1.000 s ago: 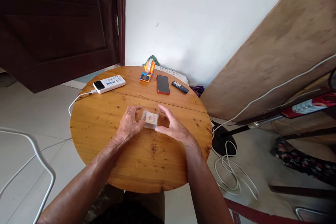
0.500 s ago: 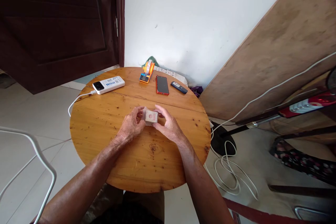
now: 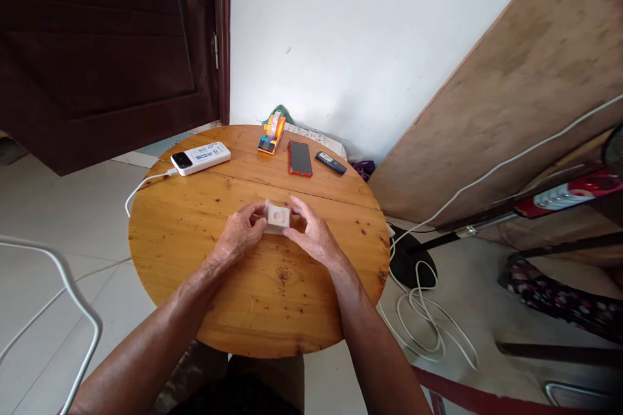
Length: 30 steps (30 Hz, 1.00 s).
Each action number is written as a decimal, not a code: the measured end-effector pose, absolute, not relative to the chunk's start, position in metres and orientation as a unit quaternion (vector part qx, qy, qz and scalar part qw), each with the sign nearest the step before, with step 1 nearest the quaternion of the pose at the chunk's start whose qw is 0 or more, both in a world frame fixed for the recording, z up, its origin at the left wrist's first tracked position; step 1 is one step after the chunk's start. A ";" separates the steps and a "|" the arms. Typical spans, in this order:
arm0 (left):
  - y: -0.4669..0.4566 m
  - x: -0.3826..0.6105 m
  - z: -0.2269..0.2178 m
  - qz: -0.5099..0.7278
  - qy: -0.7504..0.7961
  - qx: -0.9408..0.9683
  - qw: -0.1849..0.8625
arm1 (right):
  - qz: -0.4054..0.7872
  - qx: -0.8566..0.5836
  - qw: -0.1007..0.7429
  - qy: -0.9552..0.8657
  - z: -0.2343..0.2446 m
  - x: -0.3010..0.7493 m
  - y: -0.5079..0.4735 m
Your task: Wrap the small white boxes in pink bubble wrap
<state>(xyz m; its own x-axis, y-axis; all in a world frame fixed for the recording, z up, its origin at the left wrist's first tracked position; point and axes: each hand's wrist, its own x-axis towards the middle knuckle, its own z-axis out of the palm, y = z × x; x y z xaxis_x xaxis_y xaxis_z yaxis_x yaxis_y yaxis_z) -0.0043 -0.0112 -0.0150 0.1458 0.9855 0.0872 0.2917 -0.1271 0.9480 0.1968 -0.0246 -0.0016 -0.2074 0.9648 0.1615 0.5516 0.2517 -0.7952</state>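
Note:
A small pale box [image 3: 279, 216] with a reddish round mark and print on top sits at the middle of the table, and clear plastic film seems to wrap it. My left hand [image 3: 242, 231] pinches its left end, where the film bunches up, between thumb and fingers. On the other side, my right hand [image 3: 314, 233] curves round the right end. Its thumb touches the near right corner and its fingers are by the far right corner. Parts of the box's ends are hidden by my fingertips.
Along the far side of the round wooden table [image 3: 253, 311] are a white power bank [image 3: 207, 157] with a cable, an orange tape dispenser [image 3: 271, 136], a red-edged phone [image 3: 300, 159] and a dark remote [image 3: 331, 163]. A white cable [image 3: 92, 305] hangs at the left.
My left fingers have drawn closer together at the box's left end. The box looks slightly tipped, with more of its near side showing. My right hand has barely moved.

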 end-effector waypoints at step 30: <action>-0.010 -0.002 -0.018 0.465 0.486 0.569 0.473 | 0.140 -0.489 0.465 -0.725 0.004 0.176 -0.023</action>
